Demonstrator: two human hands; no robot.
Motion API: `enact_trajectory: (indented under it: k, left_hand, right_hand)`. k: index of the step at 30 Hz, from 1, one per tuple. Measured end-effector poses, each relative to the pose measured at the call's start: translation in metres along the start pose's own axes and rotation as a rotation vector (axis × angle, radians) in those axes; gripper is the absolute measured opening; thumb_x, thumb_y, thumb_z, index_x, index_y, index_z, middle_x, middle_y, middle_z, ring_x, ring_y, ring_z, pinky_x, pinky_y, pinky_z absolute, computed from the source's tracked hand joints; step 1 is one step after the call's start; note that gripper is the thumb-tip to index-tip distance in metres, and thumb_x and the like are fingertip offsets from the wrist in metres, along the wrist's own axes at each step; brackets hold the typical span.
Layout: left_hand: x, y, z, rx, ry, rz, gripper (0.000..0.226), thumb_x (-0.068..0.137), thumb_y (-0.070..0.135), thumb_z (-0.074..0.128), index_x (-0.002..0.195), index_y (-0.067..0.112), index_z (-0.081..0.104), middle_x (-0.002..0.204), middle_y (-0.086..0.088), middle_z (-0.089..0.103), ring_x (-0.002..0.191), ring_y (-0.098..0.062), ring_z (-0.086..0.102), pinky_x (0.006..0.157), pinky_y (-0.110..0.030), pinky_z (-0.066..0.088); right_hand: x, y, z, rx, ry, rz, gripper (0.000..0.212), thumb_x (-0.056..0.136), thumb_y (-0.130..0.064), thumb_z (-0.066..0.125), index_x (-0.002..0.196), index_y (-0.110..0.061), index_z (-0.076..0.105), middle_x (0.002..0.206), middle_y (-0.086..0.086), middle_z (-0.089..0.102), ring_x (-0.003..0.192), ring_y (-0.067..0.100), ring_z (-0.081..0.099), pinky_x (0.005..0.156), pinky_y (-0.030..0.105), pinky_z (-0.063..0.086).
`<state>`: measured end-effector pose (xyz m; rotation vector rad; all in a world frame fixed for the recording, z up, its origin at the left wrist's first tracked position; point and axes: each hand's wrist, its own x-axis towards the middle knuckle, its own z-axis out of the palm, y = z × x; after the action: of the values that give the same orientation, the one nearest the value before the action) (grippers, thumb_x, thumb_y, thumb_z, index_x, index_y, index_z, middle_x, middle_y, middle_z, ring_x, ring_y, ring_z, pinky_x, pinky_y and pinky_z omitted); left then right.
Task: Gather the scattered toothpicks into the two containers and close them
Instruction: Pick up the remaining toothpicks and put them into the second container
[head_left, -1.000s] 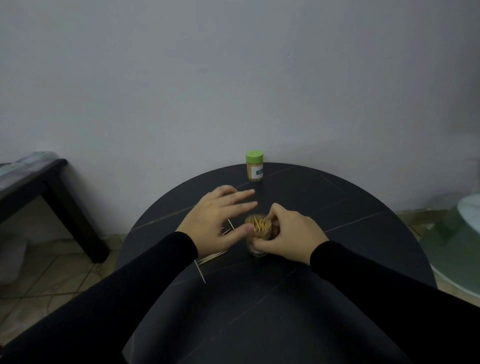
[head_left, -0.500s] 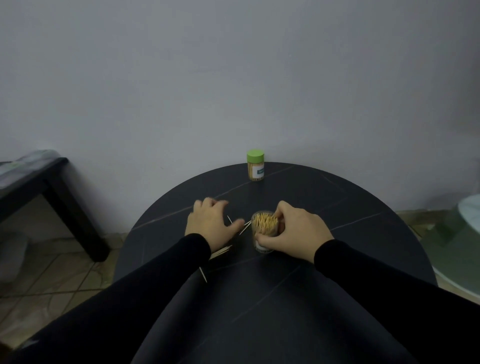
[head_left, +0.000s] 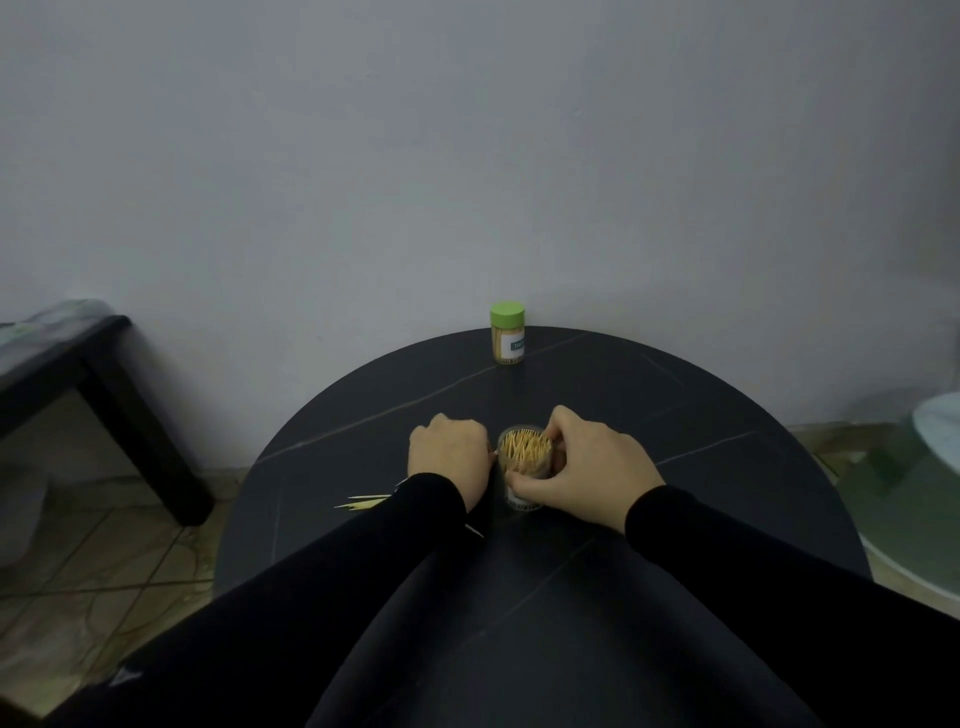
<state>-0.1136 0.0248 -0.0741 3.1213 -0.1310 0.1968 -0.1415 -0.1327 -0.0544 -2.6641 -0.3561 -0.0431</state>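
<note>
While the right hand (head_left: 582, 470) grips the open container (head_left: 524, 457), the left hand's (head_left: 449, 449) curled fingers hide any contents.

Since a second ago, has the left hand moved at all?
Yes. The left hand has curled into a fist and drawn in beside the open container, its fingers no longer stretched toward the green-lidded jar.

Left hand (head_left: 448, 453) curls knuckles-up, hiding whatever it holds.
</note>
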Motion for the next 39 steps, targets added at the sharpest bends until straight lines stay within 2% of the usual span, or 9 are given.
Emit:
enact_trajectory:
  k: [8, 11, 16, 19, 22, 28, 33, 37, 39]
  left_hand:
    - [0.0, 0.013, 0.003, 0.195, -0.171, -0.01, 0.029, 0.098, 0.021, 0.041, 0.119, 0.006, 0.053, 0.122, -0.012, 0.056, 0.117, -0.028, 0.044, 0.09, -0.036, 0.041]
    - [0.009, 0.003, -0.008, -0.166, -0.128, -0.094, 0.02, 0.094, 0.018, 0.045, 0.108, 0.012, 0.058, 0.113, -0.011, 0.06, 0.107, -0.027, 0.051, 0.089, -0.037, 0.046]
    - [0.003, 0.002, -0.033, -1.032, 0.066, -0.054, 0.018, 0.102, 0.023, 0.04, 0.101, 0.018, 0.057, 0.083, 0.003, 0.057, 0.073, -0.008, 0.051, 0.062, -0.019, 0.044]
    - [-0.008, 0.013, -0.031, -1.293, 0.071, -0.009, 0.02, 0.102, 0.022, 0.04, 0.095, 0.017, 0.059, 0.082, 0.002, 0.053, 0.078, -0.011, 0.049, 0.077, -0.028, 0.044]
    - [-0.011, 0.015, -0.022, -1.302, 0.076, -0.016, 0.019, 0.101, 0.021, 0.041, 0.099, 0.017, 0.06, 0.085, 0.0, 0.053, 0.08, -0.011, 0.051, 0.082, -0.035, 0.047]
    - [-0.011, 0.012, -0.031, -1.491, 0.137, 0.042, 0.02, 0.101, 0.016, 0.043, 0.094, 0.022, 0.06, 0.076, 0.012, 0.056, 0.072, 0.004, 0.053, 0.07, -0.011, 0.046]
    - [-0.02, 0.001, -0.008, -1.296, -0.066, 0.021, 0.017, 0.096, 0.023, 0.052, 0.107, 0.016, 0.063, 0.11, -0.005, 0.065, 0.104, -0.021, 0.062, 0.094, -0.04, 0.051]
    - [-0.022, -0.015, -0.009, -1.188, -0.018, 0.119, 0.002, 0.087, 0.028, 0.065, 0.086, 0.028, 0.067, 0.118, 0.014, 0.061, 0.116, -0.013, 0.053, 0.102, -0.047, 0.043]
    - [-0.025, -0.022, -0.009, -1.072, 0.075, 0.175, 0.018, 0.077, 0.04, 0.065, 0.095, 0.038, 0.064, 0.119, 0.018, 0.06, 0.117, -0.008, 0.048, 0.104, -0.042, 0.038]
  right_hand:
    - [-0.001, -0.001, 0.001, -0.008, 0.007, 0.007, 0.051, 0.072, -0.067, 0.064, 0.096, -0.026, 0.044, 0.084, -0.011, 0.06, 0.075, 0.003, 0.057, 0.069, 0.026, 0.048]
    - [-0.001, -0.001, -0.002, -0.004, -0.007, -0.001, 0.048, 0.074, -0.065, 0.065, 0.094, -0.027, 0.043, 0.086, -0.011, 0.06, 0.075, 0.003, 0.056, 0.07, 0.026, 0.045]
    - [0.0, -0.001, -0.004, 0.013, -0.048, -0.007, 0.047, 0.075, -0.062, 0.067, 0.096, -0.028, 0.043, 0.086, -0.012, 0.058, 0.077, 0.003, 0.055, 0.078, 0.03, 0.049]
    - [0.001, 0.0, -0.004, 0.015, -0.036, -0.013, 0.046, 0.074, -0.061, 0.068, 0.094, -0.028, 0.043, 0.083, -0.012, 0.058, 0.074, 0.0, 0.054, 0.072, 0.026, 0.046]
    - [0.001, 0.0, -0.004, 0.015, -0.025, -0.02, 0.047, 0.074, -0.062, 0.068, 0.095, -0.027, 0.044, 0.082, -0.012, 0.057, 0.073, 0.0, 0.054, 0.07, 0.025, 0.046]
    - [0.0, 0.002, -0.004, 0.03, -0.029, -0.026, 0.047, 0.074, -0.062, 0.068, 0.096, -0.027, 0.044, 0.081, -0.013, 0.057, 0.073, 0.0, 0.054, 0.069, 0.025, 0.046]
    - [-0.001, 0.0, -0.004, 0.034, -0.015, -0.047, 0.044, 0.075, -0.06, 0.068, 0.093, -0.027, 0.044, 0.08, -0.012, 0.057, 0.07, 0.0, 0.054, 0.062, 0.022, 0.043]
    - [-0.002, 0.001, -0.004, 0.033, -0.034, -0.053, 0.045, 0.075, -0.061, 0.067, 0.096, -0.027, 0.044, 0.082, -0.013, 0.056, 0.072, 0.0, 0.054, 0.064, 0.022, 0.043]
    - [-0.002, 0.002, -0.003, 0.044, -0.033, -0.051, 0.046, 0.075, -0.062, 0.067, 0.096, -0.027, 0.044, 0.082, -0.013, 0.056, 0.072, 0.0, 0.054, 0.065, 0.023, 0.044]
